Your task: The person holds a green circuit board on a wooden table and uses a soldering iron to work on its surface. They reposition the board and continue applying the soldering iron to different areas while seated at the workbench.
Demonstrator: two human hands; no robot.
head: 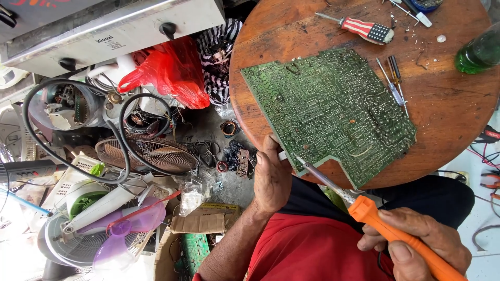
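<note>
A large green circuit board (pixel 333 112) lies solder side up on a round wooden table (pixel 448 109). My left hand (pixel 271 177) grips the board's near left edge, thumb on top. My right hand (pixel 422 242) is closed around the orange handle of a soldering iron (pixel 383 224). Its metal shaft runs up and left, and the tip touches the board's near edge close to my left thumb.
On the table lie a striped-handled screwdriver (pixel 367 28), two thin tools (pixel 395 83) and a green bottle (pixel 479 52). Left of the table, the floor holds a red plastic bag (pixel 166 73), fan grilles (pixel 151 153), black cables, cardboard and appliance parts.
</note>
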